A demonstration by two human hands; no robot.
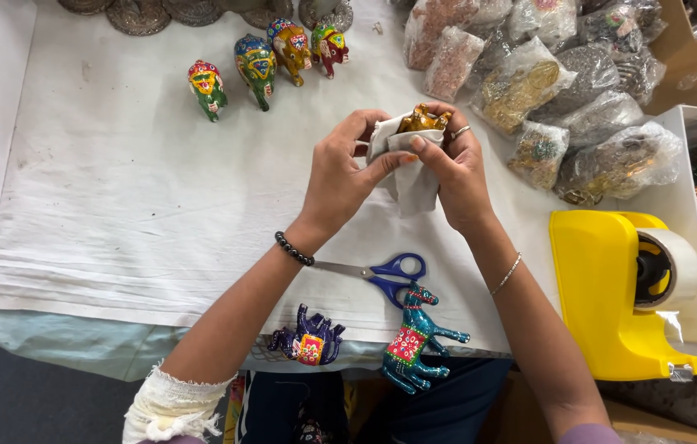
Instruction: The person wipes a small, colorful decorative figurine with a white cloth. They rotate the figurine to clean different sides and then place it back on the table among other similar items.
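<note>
Both sets of fingers are curled shut around one small object held above the middle of the table. The left hand (pixel 338 177) presses its thumb and fingertips into a white cloth (pixel 408 177), while the right hand (pixel 455 168) cups the bundle from the other side, one finger wearing a ring. Poking out of the top of the cloth is a small golden figurine (pixel 424 120), only partly visible.

This looks like the rubbing or wrapping stage, with the figurine half covered. The next move seems to call for a firm pinch and a careful turn, so the piece does not slip free.

Just below the wrists lie blue-handled scissors (pixel 381 270). Nearer the table edge are a purple painted elephant (pixel 310 339) and a teal painted camel (pixel 414 339). Four brightly painted elephants (pixel 259 59) stand at the far side. To the right sit clear bags of ornaments (pixel 558 90) and a yellow tape dispenser (pixel 611 292). A white table covering (pixel 118 205) lies beneath everything.
</note>
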